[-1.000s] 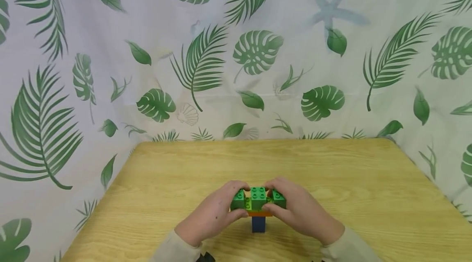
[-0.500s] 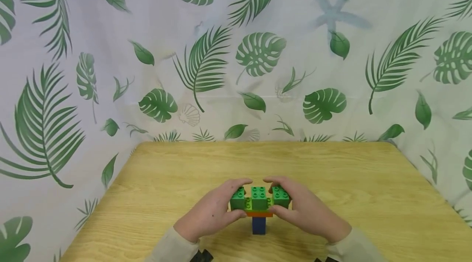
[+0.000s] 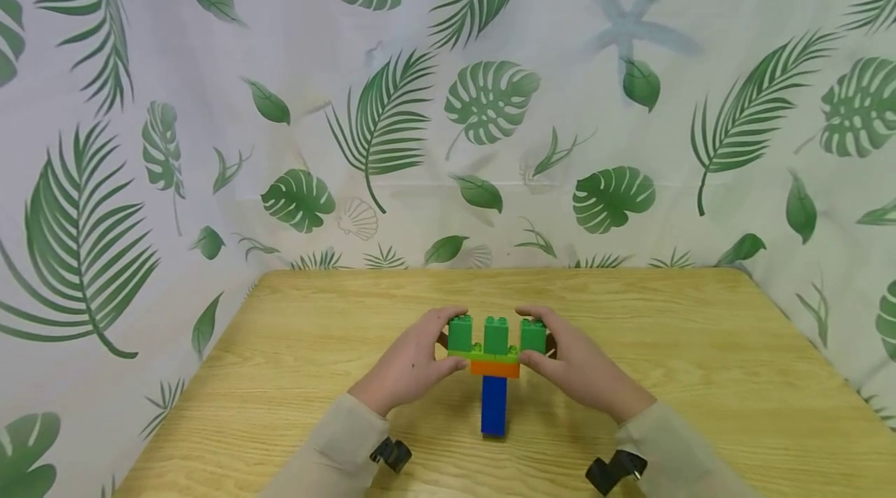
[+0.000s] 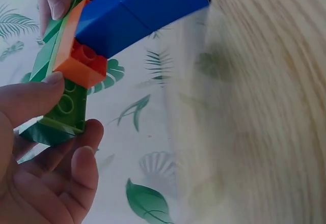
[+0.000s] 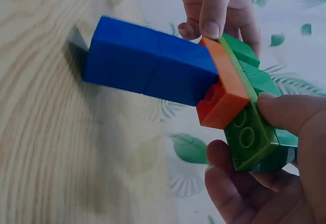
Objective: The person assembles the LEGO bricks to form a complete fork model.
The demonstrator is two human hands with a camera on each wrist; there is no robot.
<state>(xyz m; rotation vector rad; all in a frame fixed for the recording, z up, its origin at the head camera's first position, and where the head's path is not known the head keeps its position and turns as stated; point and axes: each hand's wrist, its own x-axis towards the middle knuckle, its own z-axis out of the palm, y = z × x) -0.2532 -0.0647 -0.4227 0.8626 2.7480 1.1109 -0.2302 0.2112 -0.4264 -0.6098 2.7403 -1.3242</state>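
A T-shaped build of toy building bricks stands between my two hands. Its post is a column of two blue bricks point(image 3: 494, 406), topped by an orange brick point(image 3: 495, 369) and a long lime-green plate point(image 5: 250, 137). Three green bricks point(image 3: 496, 336) sit spaced along that plate. My left hand point(image 3: 413, 364) grips the left end, thumb on the near side and fingers curled behind. At the right end my right hand point(image 3: 579, 366) grips the same way. The column's foot is close over the table in the wrist views, a dark shadow beside it.
The wood-grain table point(image 3: 336, 311) spreads around the build. A white cloth with green leaf prints point(image 3: 420, 226) hangs behind and along both sides. Black wrist mounts point(image 3: 390, 454) sit over the pale sleeves point(image 3: 336, 443).
The brick build has tilted, its top moving away, so its front and more of the blue column show. Both hands have moved up in the head view with it, keeping their grip.
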